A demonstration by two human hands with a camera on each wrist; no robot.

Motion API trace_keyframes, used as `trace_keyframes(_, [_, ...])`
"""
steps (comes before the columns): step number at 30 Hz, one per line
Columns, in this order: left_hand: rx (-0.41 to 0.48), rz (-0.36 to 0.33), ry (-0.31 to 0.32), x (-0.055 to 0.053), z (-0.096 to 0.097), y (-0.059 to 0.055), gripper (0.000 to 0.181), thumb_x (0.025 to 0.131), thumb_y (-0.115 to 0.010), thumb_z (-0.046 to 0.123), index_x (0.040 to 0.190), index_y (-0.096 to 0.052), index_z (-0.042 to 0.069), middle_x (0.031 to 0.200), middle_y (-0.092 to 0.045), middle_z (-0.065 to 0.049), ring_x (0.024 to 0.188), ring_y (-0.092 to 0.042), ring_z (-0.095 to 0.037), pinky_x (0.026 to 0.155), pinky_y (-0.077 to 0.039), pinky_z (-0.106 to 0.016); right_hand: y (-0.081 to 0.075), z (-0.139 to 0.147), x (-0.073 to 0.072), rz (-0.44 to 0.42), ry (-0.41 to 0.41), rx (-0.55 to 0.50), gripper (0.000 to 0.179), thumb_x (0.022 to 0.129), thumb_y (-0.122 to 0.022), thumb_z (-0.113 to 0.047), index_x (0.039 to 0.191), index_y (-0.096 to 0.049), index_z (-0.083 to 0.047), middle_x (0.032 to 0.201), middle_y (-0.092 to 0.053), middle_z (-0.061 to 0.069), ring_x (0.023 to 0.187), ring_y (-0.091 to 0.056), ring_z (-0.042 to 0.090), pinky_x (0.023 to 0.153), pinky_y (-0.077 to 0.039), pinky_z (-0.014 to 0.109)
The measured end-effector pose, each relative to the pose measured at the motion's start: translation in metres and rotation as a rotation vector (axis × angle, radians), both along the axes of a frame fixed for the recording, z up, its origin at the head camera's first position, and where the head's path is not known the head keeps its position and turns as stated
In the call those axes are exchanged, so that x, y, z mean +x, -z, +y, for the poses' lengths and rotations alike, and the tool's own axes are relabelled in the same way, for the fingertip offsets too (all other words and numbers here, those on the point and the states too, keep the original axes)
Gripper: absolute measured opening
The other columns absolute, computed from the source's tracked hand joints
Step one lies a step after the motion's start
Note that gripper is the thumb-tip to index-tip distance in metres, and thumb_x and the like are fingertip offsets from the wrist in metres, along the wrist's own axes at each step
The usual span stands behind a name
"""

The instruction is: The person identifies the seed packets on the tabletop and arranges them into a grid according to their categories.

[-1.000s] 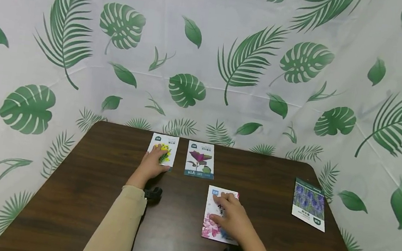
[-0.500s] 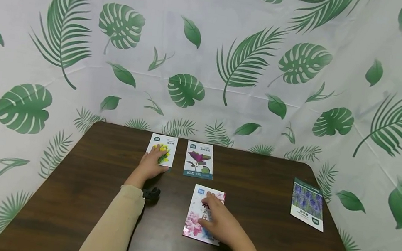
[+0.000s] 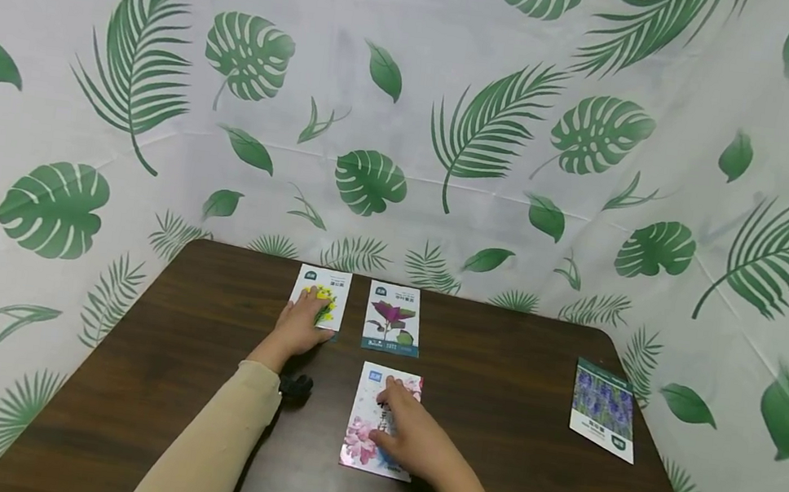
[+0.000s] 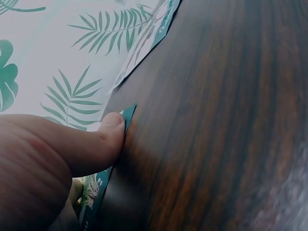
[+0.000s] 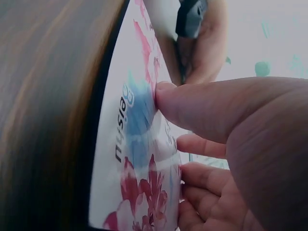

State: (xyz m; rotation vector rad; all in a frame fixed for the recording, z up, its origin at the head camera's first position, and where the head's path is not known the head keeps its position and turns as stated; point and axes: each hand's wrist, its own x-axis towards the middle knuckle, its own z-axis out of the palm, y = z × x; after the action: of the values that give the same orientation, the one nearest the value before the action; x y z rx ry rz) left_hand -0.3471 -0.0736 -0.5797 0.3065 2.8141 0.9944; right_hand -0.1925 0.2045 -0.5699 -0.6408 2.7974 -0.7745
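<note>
My left hand (image 3: pixel 297 329) rests on a seed packet (image 3: pixel 339 290) with yellow flowers at the back of the table. In the left wrist view its thumb (image 4: pixel 111 127) lies on the packet's teal lower edge. A white seed packet (image 3: pixel 359 444) with pink blossoms lies nearer the front, slightly turned. My right hand (image 3: pixel 418 439) presses on its face with spread fingers, hiding its right part. The right wrist view shows the thumb (image 5: pixel 175 102) and fingertips touching the printed front of this pink packet (image 5: pixel 115 187). Neither hand's fingers curl round a packet.
A seed packet (image 3: pixel 393 334) with a purple-leaved plant lies right of my left hand. Another packet (image 3: pixel 603 403) with violet flowers lies tilted near the right edge of the dark wood table (image 3: pixel 499 357). A leaf-patterned curtain (image 3: pixel 395 123) hangs behind the table.
My right hand has slid the pink-blossom packet leftward across the table, to just below the purple-leaved one. My left hand has stayed on the yellow-flower packet.
</note>
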Motion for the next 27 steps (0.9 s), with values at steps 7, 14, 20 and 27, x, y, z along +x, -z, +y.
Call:
trace_keyframes(7, [0.003,-0.019,0.005,0.001,-0.003,-0.002,0.077,0.105,-0.075,0.028,0.169,-0.039,0.006,0.183,-0.009,-0.024,0.171,-0.003,-0.043,0.138,-0.004,-0.065,-0.001,-0.019,-0.004,0.005,-0.033,0.020,0.055,0.098,-0.080,-0.022,0.142,-0.054,0.001,0.171,-0.039,0.030,0.162,-0.039,0.043,0.131,-0.034,0.062])
trace_keyframes(14, [-0.008,-0.024,-0.006,0.003,-0.002,-0.003,0.077,0.105,-0.075,0.028,0.169,-0.039,0.007,0.183,-0.009,-0.023,0.172,-0.003,-0.042,0.138,-0.005,-0.065,0.005,-0.037,-0.004,-0.001,-0.007,0.038,0.077,0.092,-0.073,-0.012,0.157,-0.041,0.011,0.173,-0.035,0.032,0.164,-0.035,0.041,0.133,-0.031,0.059])
trace_keyframes(20, [-0.016,-0.017,-0.006,0.005,-0.001,-0.002,0.078,0.105,-0.075,0.030,0.170,-0.038,0.007,0.183,-0.009,-0.023,0.172,-0.003,-0.042,0.138,-0.004,-0.064,0.011,-0.052,-0.011,0.058,-0.032,0.044,0.091,0.090,-0.072,-0.013,0.166,-0.029,0.010,0.173,-0.036,0.030,0.164,-0.036,0.039,0.133,-0.033,0.055])
trace_keyframes(27, [0.001,-0.007,0.006,0.002,-0.002,-0.001,0.077,0.105,-0.075,0.028,0.169,-0.039,0.007,0.183,-0.009,-0.023,0.172,-0.003,-0.042,0.138,-0.003,-0.064,0.015,-0.061,-0.016,0.034,-0.049,0.007,0.082,0.095,-0.073,-0.016,0.166,-0.037,0.004,0.177,-0.033,0.024,0.167,-0.030,0.039,0.134,-0.030,0.057])
